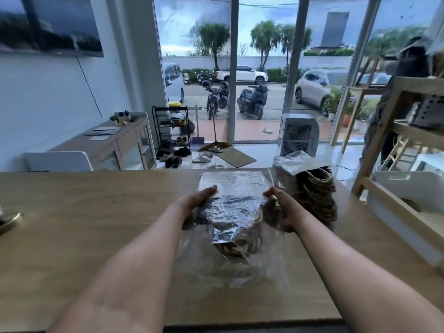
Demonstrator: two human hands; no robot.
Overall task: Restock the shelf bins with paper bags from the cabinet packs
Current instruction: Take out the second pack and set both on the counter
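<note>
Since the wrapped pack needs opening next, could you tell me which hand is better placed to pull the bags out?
Probably the right hand: it grips the pack of paper bags on the side nearest the loose stack of bags. The left hand can steady the wrap.

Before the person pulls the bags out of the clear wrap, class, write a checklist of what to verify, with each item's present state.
1. Clear plastic-wrapped pack of brown paper bags rests on the wooden table: ok.
2. Left hand grips the pack's left side: ok.
3. Right hand grips the pack's right side: ok.
4. Wrap opened at the near end: cannot tell; loose film lies there, and glare hides any opening.
5. Second stack of brown paper bags with twine handles lies to the right of the pack, clear of the hands: ok.
6. White shelf bin is within reach: cannot tell.
</note>
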